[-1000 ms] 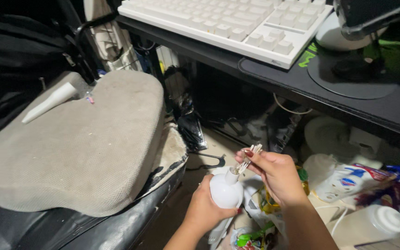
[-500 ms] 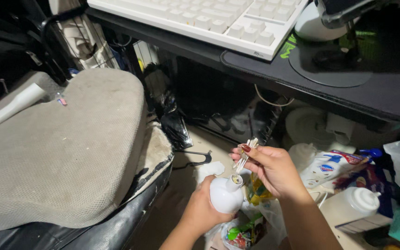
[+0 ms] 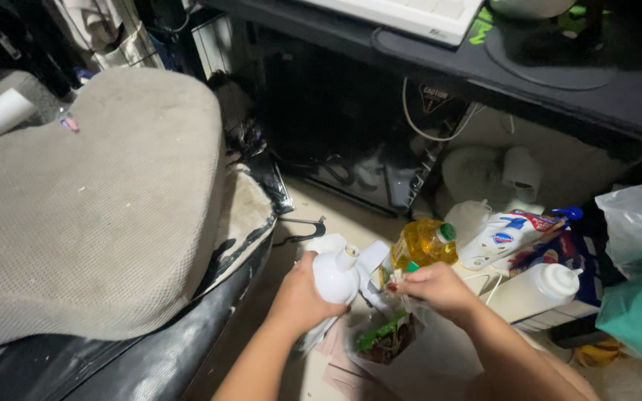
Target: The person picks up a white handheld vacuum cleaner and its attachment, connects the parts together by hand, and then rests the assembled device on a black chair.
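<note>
Low over the cluttered floor beside the cushioned chair (image 3: pixel 91 215), the left hand (image 3: pixel 299 297) has its fingers wrapped around a small white round bottle (image 3: pixel 336 276), held upright with its neck open. The right hand (image 3: pixel 432 288), just beside it, has its fingers closed; what they pinch is blurred. A yellow bottle (image 3: pixel 423 243) with 1 green cap lies behind.

A yellow oil bottle (image 3: pixel 425 243) with a green cap stood on the floor. Beside it lay a white pouch (image 3: pixel 505 238) with a blue-and-red label. Lower down sat what looked like a green-printed wrapper (image 3: pixel 383 336).
</note>
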